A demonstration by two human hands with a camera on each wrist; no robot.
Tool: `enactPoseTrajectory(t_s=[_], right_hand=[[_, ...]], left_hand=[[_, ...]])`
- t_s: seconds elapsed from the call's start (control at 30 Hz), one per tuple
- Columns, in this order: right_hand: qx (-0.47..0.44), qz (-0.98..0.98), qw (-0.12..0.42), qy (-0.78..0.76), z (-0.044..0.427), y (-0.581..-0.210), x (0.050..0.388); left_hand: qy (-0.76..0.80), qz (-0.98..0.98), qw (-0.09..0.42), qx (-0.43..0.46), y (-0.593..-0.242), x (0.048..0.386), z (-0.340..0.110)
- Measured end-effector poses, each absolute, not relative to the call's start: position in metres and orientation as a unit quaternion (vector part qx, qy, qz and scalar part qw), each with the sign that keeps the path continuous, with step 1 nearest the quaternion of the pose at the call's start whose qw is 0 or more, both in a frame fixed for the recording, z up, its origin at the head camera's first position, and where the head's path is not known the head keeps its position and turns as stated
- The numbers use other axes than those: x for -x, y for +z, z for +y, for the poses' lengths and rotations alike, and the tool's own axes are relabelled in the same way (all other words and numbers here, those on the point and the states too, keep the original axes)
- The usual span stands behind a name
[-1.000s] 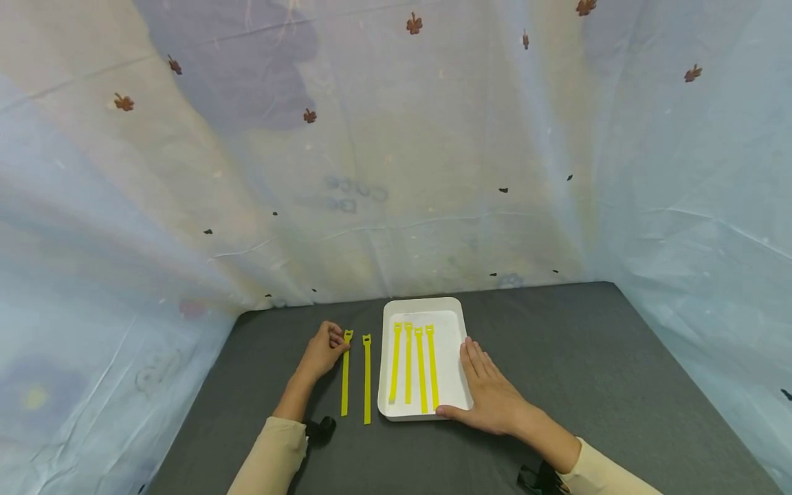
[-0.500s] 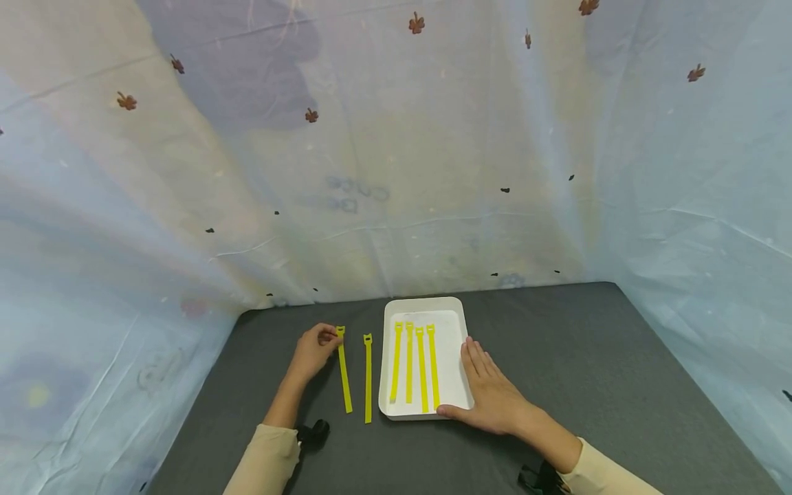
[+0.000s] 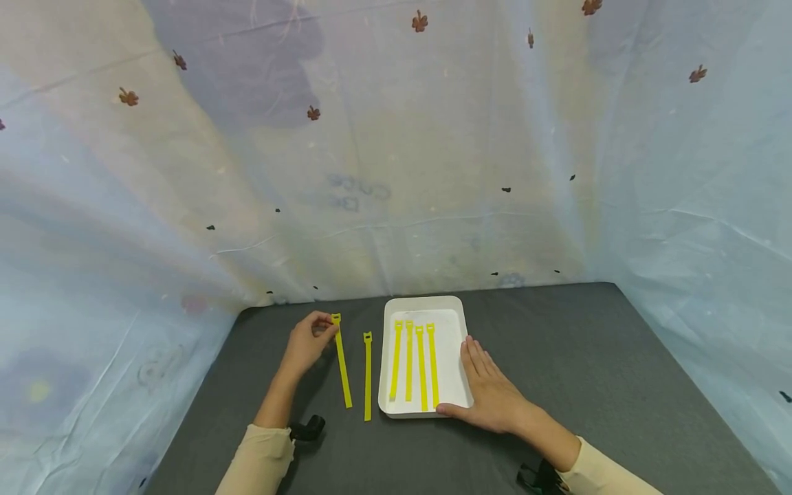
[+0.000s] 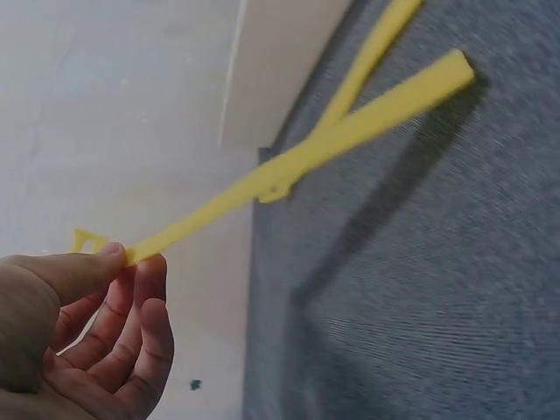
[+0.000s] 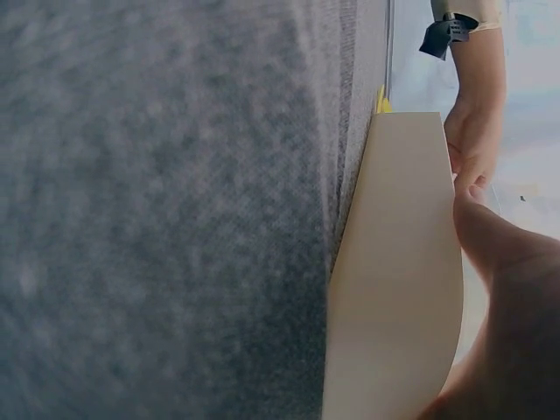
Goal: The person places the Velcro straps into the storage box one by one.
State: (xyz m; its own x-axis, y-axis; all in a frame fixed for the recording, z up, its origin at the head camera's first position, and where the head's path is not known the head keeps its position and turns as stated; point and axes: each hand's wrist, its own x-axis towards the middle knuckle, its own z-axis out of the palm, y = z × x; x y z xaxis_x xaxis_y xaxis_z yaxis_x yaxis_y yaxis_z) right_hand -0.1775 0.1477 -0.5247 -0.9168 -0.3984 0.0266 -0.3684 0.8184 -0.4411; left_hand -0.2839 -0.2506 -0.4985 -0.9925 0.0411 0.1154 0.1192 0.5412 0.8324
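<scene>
My left hand [image 3: 304, 346] pinches a yellow cable strap [image 3: 343, 371] just below its slotted head, between thumb and forefinger. In the left wrist view the held strap [image 4: 350, 133] slants up off the cloth, its shadow beneath it. A second yellow strap [image 3: 368, 381] lies on the cloth, between the held one and a white tray [image 3: 423, 303]. Several yellow straps [image 3: 409, 364] lie side by side inside the tray, slotted heads at the far end. Fingers straight, my right hand [image 3: 495, 399] rests against the tray's right side, with its thumb on the near right corner.
Dark grey cloth [image 3: 594, 371] covers the table under everything. Pale patterned sheeting [image 3: 396, 151] rises behind the far edge and along both sides. A black wrist mount [image 3: 307, 429] sits by the left sleeve.
My left hand has shifted left and slightly away, lifting the strap's head end; the strap now slants. The right hand and tray have stayed put.
</scene>
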Motion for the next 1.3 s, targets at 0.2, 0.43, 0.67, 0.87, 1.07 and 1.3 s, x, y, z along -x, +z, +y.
enactPoseTrajectory(t_s=[0.2,0.43,0.67,0.87,1.07,1.3], right_hand=[[0.201,0.954,0.033,-0.222,0.148,-0.527,0.178],[0.198,0.953,0.031,-0.225,0.147,-0.523,0.176],[0.199,0.954,0.034,-0.22,0.147,-0.523,0.177],[0.199,0.955,0.034,-0.219,0.147,-0.523,0.177],[0.204,0.953,0.028,-0.221,0.147,-0.522,0.176],[0.202,0.954,0.031,-0.218,0.147,-0.523,0.177]], left_hand=[[-0.484,-0.872,0.049,0.058,-0.485,0.279,-0.247],[-0.478,-0.874,0.061,0.059,-0.474,0.274,-0.242],[-0.487,-0.867,0.069,0.078,-0.464,0.271,-0.236],[-0.488,-0.864,0.077,0.096,-0.454,0.268,-0.226],[-0.505,-0.853,0.081,0.108,-0.441,0.265,-0.213],[-0.54,-0.829,0.063,0.128,-0.43,0.265,-0.192]])
